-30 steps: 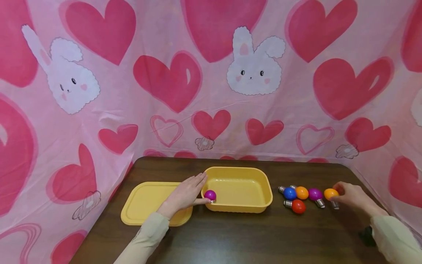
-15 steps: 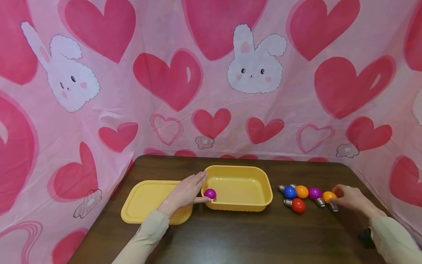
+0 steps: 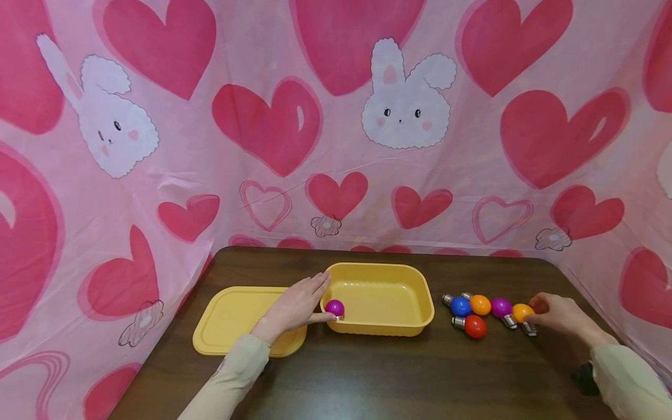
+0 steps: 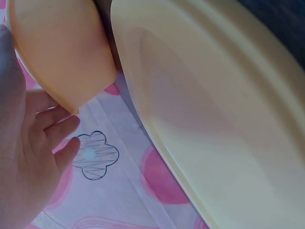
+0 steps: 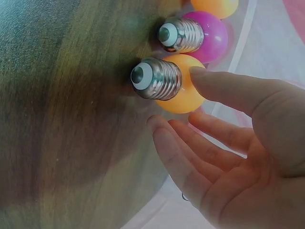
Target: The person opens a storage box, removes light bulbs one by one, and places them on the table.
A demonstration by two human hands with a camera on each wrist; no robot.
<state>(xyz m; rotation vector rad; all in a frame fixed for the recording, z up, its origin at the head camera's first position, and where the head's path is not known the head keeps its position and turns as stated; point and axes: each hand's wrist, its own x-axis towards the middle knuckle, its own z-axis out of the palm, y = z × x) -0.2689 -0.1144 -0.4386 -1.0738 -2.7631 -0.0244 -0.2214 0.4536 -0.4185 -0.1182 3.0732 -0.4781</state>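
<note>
A yellow plastic box [image 3: 420,330] stands mid-table with a purple light bulb [image 3: 335,308] inside its front left corner. My left hand [image 3: 294,309] rests against the box's left side, fingers extended along the wall and thumb near the purple bulb. At the right, my right hand [image 3: 562,318] is at the end orange light bulb [image 3: 522,312]. In the right wrist view the thumb overlaps that bulb [image 5: 183,102], while the other fingers [image 5: 171,143] are spread loosely below it. The bulb lies on the table against another purple bulb [image 3: 501,307].
A yellow lid [image 3: 231,321] lies left of the box, partly under my left forearm. Further bulbs, blue [image 3: 460,306], orange [image 3: 480,304] and red [image 3: 475,327], lie to its right. A pink heart-patterned cloth [image 3: 336,146] hangs behind the dark wooden table [image 3: 394,373].
My right hand has moved the end orange bulb slightly left, up to the purple one beside it. The left hand and the box keep their places.
</note>
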